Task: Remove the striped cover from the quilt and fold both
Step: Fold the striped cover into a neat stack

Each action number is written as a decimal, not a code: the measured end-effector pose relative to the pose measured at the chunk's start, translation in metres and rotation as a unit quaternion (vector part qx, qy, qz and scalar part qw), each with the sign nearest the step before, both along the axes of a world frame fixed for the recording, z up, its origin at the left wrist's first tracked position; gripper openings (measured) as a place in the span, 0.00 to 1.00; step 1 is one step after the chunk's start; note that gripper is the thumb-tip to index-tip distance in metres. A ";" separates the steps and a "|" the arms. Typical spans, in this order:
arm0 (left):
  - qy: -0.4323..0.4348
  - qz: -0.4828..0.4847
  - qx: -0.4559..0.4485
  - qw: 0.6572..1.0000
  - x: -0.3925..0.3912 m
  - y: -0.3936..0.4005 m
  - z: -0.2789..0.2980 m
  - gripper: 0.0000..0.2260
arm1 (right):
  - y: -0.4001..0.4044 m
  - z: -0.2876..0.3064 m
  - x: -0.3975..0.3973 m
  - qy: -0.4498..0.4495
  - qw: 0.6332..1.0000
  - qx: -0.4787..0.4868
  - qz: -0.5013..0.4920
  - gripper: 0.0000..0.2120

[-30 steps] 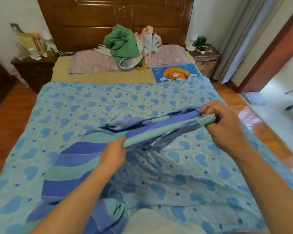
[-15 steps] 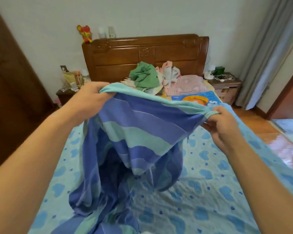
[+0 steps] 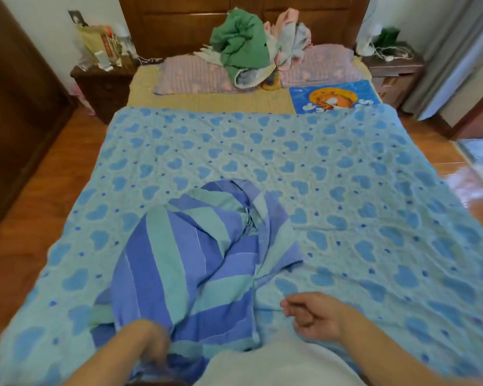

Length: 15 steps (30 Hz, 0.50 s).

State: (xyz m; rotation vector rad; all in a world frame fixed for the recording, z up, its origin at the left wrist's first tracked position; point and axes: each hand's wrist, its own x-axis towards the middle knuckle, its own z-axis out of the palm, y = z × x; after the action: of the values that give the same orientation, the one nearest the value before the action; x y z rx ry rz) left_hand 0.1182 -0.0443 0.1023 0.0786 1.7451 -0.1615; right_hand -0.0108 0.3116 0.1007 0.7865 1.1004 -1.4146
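The striped cover point(image 3: 195, 260), in blue and teal bands, lies crumpled in a heap on the near middle of the quilt point(image 3: 346, 190), which is light blue with darker hearts and spread flat over the bed. My left hand point(image 3: 148, 344) is at the near edge of the heap, fingers curled into the striped cloth and partly blurred. My right hand point(image 3: 313, 316) hovers just right of the heap above the quilt, fingers loosely curled and holding nothing.
A pile of green and pink clothes point(image 3: 248, 48) sits on the pillows point(image 3: 190, 73) by the wooden headboard. A blue cartoon cloth point(image 3: 332, 97) lies on the straw mat. Nightstands point(image 3: 103, 84) flank the bed. Wooden floor runs along both sides.
The cover, held up and stretched between both hands half a second ago, has dropped onto the quilt in a heap. My right hand has let go; both hands have come down near me.
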 end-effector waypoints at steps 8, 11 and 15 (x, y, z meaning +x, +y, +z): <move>0.207 0.275 0.180 0.921 -0.016 0.003 0.040 0.10 | -0.010 -0.031 -0.023 0.101 0.981 0.164 0.034 0.03; 0.207 0.383 0.288 0.853 -0.013 -0.007 0.084 0.10 | -0.039 -0.045 -0.024 0.095 0.976 0.174 0.090 0.03; 0.183 0.410 0.328 0.831 -0.004 -0.018 0.123 0.12 | -0.088 -0.059 -0.020 0.028 0.982 0.138 0.124 0.13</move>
State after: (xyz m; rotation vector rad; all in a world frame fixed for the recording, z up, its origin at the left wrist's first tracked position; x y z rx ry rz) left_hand 0.1146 -0.0621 0.2252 -0.2222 1.9892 1.1294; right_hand -0.0313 0.2239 0.0416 0.7768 1.4065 -1.0947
